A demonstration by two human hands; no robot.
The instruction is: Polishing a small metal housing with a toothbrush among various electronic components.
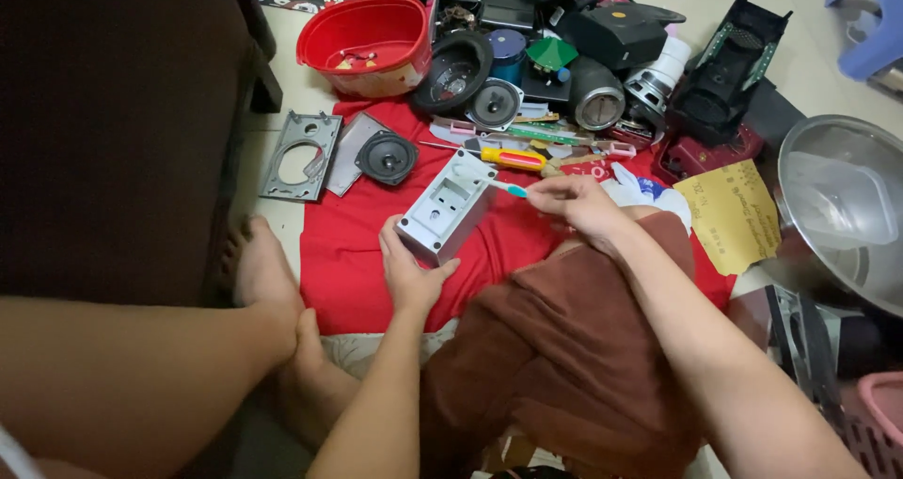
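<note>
Sitting on the floor, the person works mid-frame over a red cloth. The left hand cups the lower end of a grey plastic housing, fingers wrapped around it. The right hand pinches a toothbrush whose head touches its top. The housing looks light, rigid, probably brittle; hold it by its outer walls.

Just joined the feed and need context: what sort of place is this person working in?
Probably a home floor used as an informal repair spot. The person sits barefoot on a red cloth, amid loose speaker cones, a yellow-handled screwdriver and a red basin of small parts.
</note>
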